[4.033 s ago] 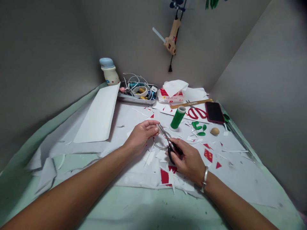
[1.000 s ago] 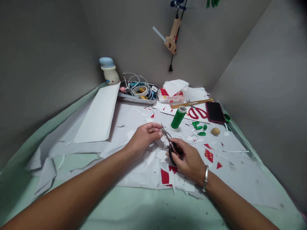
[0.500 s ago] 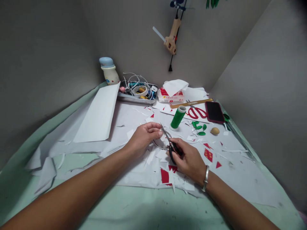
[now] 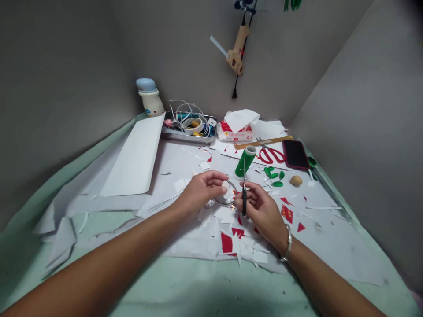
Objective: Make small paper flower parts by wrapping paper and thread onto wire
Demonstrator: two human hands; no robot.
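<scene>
My left hand point(image 4: 201, 190) pinches a small white paper piece point(image 4: 225, 186) between thumb and fingers, just above a thin clear ring point(image 4: 228, 201) lying on the paper-strewn table. My right hand point(image 4: 262, 210) is closed round small black-handled scissors point(image 4: 244, 193), held upright with the blades pointing up in front of the green thread spool point(image 4: 245, 162). The two hands almost touch at the ring. Red and white paper scraps point(image 4: 228, 242) lie under and in front of them.
Behind the hands are red scissors point(image 4: 271, 155), a wooden ruler point(image 4: 264, 142), a dark phone point(image 4: 295, 154), green leaf shapes point(image 4: 274, 176), a tissue pack point(image 4: 238, 127), a metal tray of cables and tape point(image 4: 188, 125), a bottle point(image 4: 150, 99) and a large white sheet point(image 4: 137, 156). A glue gun point(image 4: 236, 53) hangs on the wall.
My right hand has swung the black scissors away from the paper piece, from slanted to upright, and moved slightly right. My left hand still pinches the white piece, lifted a little.
</scene>
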